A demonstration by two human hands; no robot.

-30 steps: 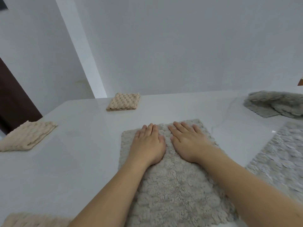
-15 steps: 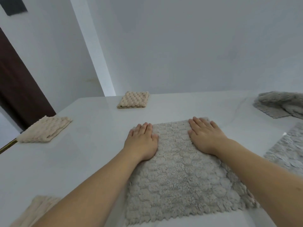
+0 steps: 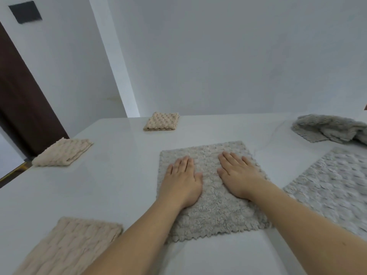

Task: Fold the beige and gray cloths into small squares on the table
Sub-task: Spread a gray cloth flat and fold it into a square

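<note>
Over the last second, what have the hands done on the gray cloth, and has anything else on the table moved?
Both hands slid apart from the middle of the gray cloth and drew slightly toward the person: the left hand toward its left edge, the right hand toward its right. They lie flat, pressing it; nothing was gripped or let go. The cloth stayed spread out, unfolded. The beige cloths and the other gray cloths stayed put.
</note>
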